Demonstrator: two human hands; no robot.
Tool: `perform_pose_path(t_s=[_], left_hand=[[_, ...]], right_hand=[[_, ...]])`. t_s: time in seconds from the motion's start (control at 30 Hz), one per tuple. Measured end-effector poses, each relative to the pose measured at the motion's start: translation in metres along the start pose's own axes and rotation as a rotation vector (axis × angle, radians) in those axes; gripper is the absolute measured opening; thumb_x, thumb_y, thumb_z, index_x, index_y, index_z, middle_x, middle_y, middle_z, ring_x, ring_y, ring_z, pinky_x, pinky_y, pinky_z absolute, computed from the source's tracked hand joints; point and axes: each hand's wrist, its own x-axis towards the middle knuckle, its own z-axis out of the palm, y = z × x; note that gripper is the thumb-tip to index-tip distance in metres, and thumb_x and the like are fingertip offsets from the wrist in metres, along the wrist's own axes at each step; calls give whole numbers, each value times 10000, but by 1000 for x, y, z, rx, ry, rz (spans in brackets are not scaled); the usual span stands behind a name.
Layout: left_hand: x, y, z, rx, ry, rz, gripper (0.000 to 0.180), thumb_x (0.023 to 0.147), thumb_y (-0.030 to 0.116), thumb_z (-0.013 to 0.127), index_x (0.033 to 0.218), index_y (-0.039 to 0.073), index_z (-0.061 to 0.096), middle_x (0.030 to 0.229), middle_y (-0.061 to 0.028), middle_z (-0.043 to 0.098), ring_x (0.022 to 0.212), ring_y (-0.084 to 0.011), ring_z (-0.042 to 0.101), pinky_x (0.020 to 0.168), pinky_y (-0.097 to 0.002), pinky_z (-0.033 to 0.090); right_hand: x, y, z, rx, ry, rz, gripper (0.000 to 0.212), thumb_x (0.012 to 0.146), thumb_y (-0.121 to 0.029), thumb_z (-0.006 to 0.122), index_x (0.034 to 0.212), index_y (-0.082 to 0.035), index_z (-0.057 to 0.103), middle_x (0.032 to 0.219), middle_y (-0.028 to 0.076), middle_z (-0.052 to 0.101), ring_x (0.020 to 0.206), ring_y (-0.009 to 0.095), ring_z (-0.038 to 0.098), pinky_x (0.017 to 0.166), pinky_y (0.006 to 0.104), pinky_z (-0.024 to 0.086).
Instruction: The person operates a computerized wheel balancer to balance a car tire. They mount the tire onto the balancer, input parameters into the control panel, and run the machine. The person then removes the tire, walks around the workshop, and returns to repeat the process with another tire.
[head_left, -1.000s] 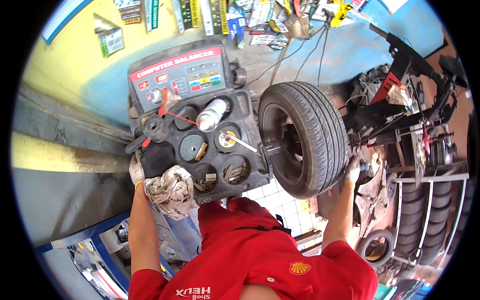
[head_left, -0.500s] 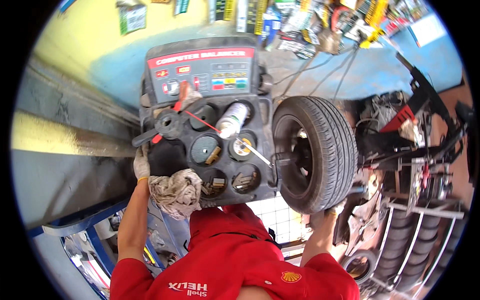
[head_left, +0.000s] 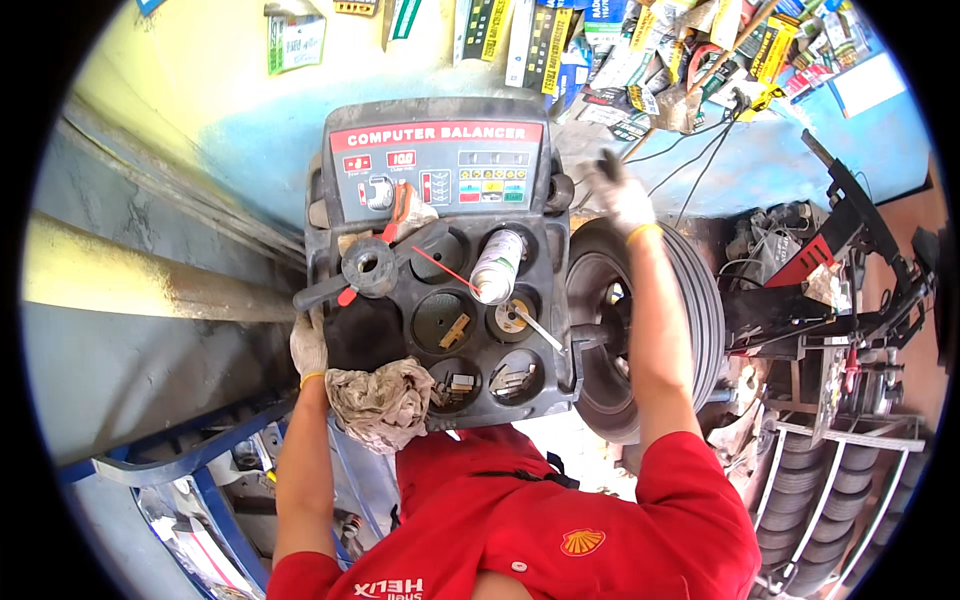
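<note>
My gloved left hand rests at the left edge of the wheel balancer's black tray; its fingertips are hidden. My gloved right hand is raised in front of the top of a wheel with a tyre mounted on the balancer's right side. Its fingers are stretched out, somewhat blurred, with nothing seen in them. Close to my left hand lie a black hub nut with handles and a crumpled, stained cloth. A red-handled tool lies partly beneath the nut.
On the tray lies a spray can with a red straw; its round wells hold small metal weights. The control panel stands behind. Packets hang on the wall. Machinery and a rack of tyres are at right.
My right hand has left the lower side of the tyre and moved up to its top. The wheel's tread looks smeared now. My left hand stays at the tray's edge, while the view has shifted.
</note>
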Motion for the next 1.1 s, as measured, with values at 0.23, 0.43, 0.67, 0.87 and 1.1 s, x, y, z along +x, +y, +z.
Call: perform_pose_path(t_s=[0.23,0.43,0.67,0.87,1.1], left_hand=[[-1,9,0,-42,1,18,588,1080,559,492,1297,55,704,1162,-262,743,1123,-476,683,913,-524,526],[-9,20,-2,-43,3,-10,567,1079,543,507,1292,58,708,1166,-256,743,1121,-468,688,914,-525,526],[-12,12,-1,-30,5,-15,576,1079,534,508,1303,39,699,1174,-269,738,1119,-479,686,914,-537,524],[-10,4,-5,-4,12,32,603,1078,562,499,1339,46,672,1160,-279,735,1112,-502,672,904,-546,519],[16,-3,5,-411,-142,105,627,1093,533,555,1379,-9,687,1404,-175,701,1321,-302,629,1146,-390,434]], right_hand=[[-30,5,104,-97,95,-128,1183,725,-568,909,1635,-40,367,1677,274,338,1554,439,330,1276,468,329],[-33,-15,111,-126,153,-27,1145,712,-568,915,1613,-60,422,1682,251,338,1528,441,358,1257,483,359],[-30,-8,120,-112,192,-42,1121,695,-523,942,1591,-59,454,1673,248,351,1508,455,381,1243,496,380],[-38,-18,118,-75,200,-27,1133,691,-502,947,1607,-76,434,1656,241,385,1490,446,416,1236,496,389],[-83,-43,70,-59,218,-20,1072,729,-560,847,1557,2,463,1514,302,551,1395,460,536,1185,510,426]])
